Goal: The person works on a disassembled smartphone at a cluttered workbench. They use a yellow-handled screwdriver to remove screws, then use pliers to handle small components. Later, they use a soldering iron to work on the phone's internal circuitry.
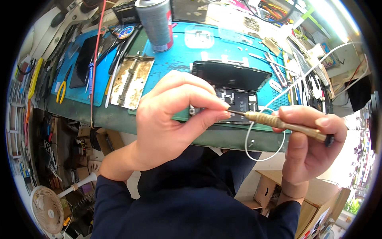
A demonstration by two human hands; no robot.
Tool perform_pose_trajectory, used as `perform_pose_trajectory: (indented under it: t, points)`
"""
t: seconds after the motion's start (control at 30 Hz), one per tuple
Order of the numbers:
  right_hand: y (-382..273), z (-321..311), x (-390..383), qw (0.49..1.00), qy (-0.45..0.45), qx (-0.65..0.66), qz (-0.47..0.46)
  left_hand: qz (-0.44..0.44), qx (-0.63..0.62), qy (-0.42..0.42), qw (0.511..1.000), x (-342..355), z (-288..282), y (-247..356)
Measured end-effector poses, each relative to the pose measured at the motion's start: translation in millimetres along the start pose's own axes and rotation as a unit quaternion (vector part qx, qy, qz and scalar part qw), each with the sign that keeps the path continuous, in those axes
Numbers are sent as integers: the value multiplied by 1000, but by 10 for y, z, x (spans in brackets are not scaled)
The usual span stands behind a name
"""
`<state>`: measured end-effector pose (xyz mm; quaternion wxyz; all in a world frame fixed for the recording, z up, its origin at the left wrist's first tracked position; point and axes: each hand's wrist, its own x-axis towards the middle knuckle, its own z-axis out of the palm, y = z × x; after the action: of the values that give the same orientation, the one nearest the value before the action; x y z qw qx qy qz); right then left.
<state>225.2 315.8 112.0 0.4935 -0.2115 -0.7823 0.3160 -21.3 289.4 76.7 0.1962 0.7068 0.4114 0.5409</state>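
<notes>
My right hand (312, 139) grips a brass-coloured precision screwdriver (264, 118) with a knurled handle and a dark end cap. Its thin shaft points left, held level above the table's front edge. At its tip, the thumb and forefinger of my left hand (175, 115) are pinched together; whatever small thing may be between them is too small to make out. Behind the hands lies an opened phone (240, 103), its inner parts showing and its black screen panel (230, 75) raised at the back. My left fingers and the screwdriver cover part of it.
A spray can (156, 26) stands on the blue mat (175, 42). To the left are a metal holder plate (131, 81), a dark phone (83, 61) and yellow-handled pliers (61, 92). Tweezers (274, 67) lie at right. A white cable (296, 81) loops past my right hand.
</notes>
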Motion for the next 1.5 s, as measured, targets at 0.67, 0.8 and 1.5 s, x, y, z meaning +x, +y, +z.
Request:
perform_pose_trajectory:
  t: [0.67,0.8,1.5]
  points:
    - [437,-634,-21,999,26,22,-22,-138,-235,1,962,311,559,58]
    - [461,-599,-91,998,57,-5,-33,-133,-204,-46,969,308,549,8]
    - [599,-823,-229,986,65,-145,39,89,390,-247,883,-59,694,12]
